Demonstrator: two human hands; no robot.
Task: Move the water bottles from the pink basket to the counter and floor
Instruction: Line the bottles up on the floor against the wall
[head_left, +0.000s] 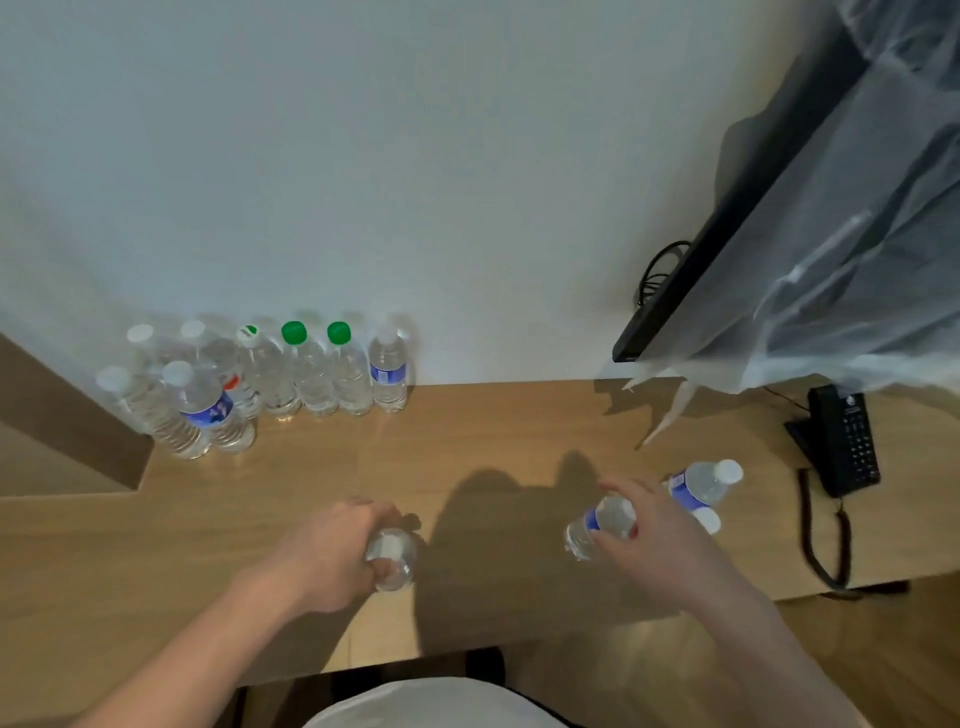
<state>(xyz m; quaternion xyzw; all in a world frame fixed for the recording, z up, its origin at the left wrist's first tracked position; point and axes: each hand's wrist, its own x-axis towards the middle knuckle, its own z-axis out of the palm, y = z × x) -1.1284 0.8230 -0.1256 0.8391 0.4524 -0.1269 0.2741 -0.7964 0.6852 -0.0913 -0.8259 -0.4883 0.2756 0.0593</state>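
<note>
The fingers of the left hand (337, 551) were clenched around a clear bottle (393, 558), and those of the right hand (644, 535) around a blue-labelled bottle (597, 530), both over the tabletop (493, 431). Just beyond the right fingers another bottle (701, 486) was seen; a row of bottles (291, 374) was lined up by the wall, well beyond the left fingers.

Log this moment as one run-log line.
left hand: grips bottle | right hand: grips blue-label bottle | counter: bottle row by wall | basket: unseen

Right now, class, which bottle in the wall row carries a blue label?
The bottle at the row's right end, white-capped, beside the two green caps; its row neighbours show no blue.
</note>
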